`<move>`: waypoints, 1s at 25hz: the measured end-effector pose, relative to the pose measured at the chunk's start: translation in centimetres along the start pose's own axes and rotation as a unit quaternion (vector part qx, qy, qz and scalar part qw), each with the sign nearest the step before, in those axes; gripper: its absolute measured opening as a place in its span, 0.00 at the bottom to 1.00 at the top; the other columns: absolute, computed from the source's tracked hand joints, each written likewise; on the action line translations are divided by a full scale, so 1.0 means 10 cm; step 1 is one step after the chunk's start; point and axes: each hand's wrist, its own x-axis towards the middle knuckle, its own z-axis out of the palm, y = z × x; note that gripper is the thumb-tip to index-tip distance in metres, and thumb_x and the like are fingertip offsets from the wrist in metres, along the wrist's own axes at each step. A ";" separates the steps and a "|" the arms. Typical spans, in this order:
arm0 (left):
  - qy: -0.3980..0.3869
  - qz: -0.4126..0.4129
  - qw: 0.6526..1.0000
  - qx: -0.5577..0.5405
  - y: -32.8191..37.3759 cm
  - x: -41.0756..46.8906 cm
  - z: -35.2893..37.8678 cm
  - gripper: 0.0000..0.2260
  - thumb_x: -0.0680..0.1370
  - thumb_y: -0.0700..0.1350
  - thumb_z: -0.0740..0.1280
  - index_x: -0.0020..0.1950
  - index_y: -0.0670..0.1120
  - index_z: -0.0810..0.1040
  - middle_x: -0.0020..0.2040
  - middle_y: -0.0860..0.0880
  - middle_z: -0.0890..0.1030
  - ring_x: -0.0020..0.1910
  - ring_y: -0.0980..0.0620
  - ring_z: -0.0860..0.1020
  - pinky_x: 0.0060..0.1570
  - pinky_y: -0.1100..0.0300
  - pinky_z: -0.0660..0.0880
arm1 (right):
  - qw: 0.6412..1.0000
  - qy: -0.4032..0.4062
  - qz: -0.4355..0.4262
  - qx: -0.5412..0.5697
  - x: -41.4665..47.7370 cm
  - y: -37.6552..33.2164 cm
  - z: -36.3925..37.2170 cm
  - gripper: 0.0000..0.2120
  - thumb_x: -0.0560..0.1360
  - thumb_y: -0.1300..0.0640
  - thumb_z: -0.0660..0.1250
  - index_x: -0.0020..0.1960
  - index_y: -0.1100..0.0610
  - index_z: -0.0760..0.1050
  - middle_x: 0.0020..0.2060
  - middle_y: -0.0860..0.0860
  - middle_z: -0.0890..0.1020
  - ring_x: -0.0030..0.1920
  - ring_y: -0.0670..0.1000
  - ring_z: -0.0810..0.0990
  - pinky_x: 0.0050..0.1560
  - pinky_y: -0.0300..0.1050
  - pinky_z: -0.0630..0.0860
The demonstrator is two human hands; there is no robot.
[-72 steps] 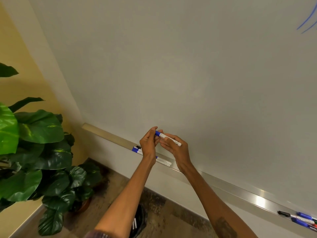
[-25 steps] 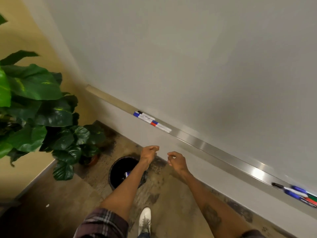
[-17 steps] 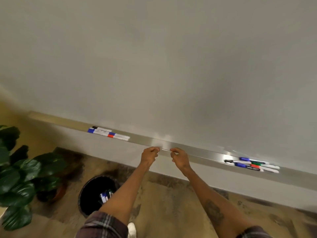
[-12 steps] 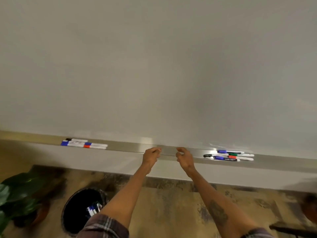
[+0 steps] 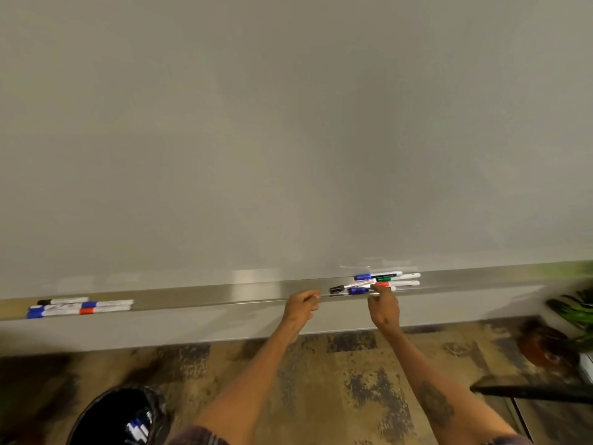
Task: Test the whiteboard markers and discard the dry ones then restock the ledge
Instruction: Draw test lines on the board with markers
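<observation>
The whiteboard (image 5: 288,139) fills the upper view, with a metal ledge (image 5: 224,295) along its bottom edge. Several markers with blue, green, red and black caps lie in a loose pile (image 5: 390,279) on the ledge at the right. My right hand (image 5: 383,306) reaches up to this pile, its fingertips touching the front markers; none is lifted. My left hand (image 5: 301,305) hovers at the ledge's front edge, fingers loosely curled, holding nothing. Another group of markers (image 5: 80,308) lies on the ledge at far left.
A black bin (image 5: 106,419) with a liner stands on the floor at lower left, with discarded markers (image 5: 138,427) inside. A potted plant (image 5: 574,309) stands at the right edge. A dark bar (image 5: 529,391) juts in low on the right.
A blue marker held earlier in both hands is gone from them. My view swung right from the bin along the ledge. My right hand has reached the right-hand marker pile.
</observation>
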 end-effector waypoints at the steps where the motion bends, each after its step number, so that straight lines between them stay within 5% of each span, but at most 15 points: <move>1: -0.004 0.004 1.000 0.006 0.00 0.02 0.06 0.12 0.82 0.46 0.64 0.65 0.47 0.78 0.59 0.50 0.80 0.57 0.50 0.80 0.58 0.55 0.76 | 1.000 -0.005 -0.014 -0.022 0.06 0.07 -0.05 0.17 0.80 0.65 0.61 0.68 0.61 0.72 0.65 0.59 0.77 0.64 0.59 0.75 0.65 0.52 0.71; 10: 0.011 0.030 0.998 0.052 -0.02 0.16 0.08 0.12 0.83 0.44 0.62 0.64 0.48 0.79 0.60 0.51 0.80 0.58 0.50 0.80 0.53 0.61 0.76 | 0.953 -0.102 -0.157 -0.239 0.47 0.16 0.06 0.14 0.80 0.61 0.63 0.64 0.54 0.74 0.61 0.54 0.77 0.58 0.54 0.77 0.60 0.51 0.76; 19: 0.018 0.046 0.999 0.022 0.02 0.09 0.00 0.13 0.81 0.44 0.65 0.66 0.45 0.78 0.62 0.49 0.80 0.59 0.50 0.80 0.58 0.60 0.77 | 0.923 -0.056 -0.243 -0.293 0.46 0.05 0.20 0.14 0.76 0.61 0.69 0.61 0.55 0.78 0.57 0.53 0.80 0.57 0.55 0.76 0.56 0.50 0.74; 25: 0.067 0.054 0.996 -0.021 0.18 0.00 -0.15 0.17 0.80 0.48 0.68 0.68 0.45 0.77 0.61 0.49 0.81 0.60 0.50 0.79 0.64 0.53 0.76 | 0.937 -0.085 -0.323 -0.100 -0.08 -0.62 0.47 0.07 0.81 0.57 0.63 0.58 0.56 0.74 0.49 0.52 0.76 0.43 0.53 0.76 0.44 0.49 0.76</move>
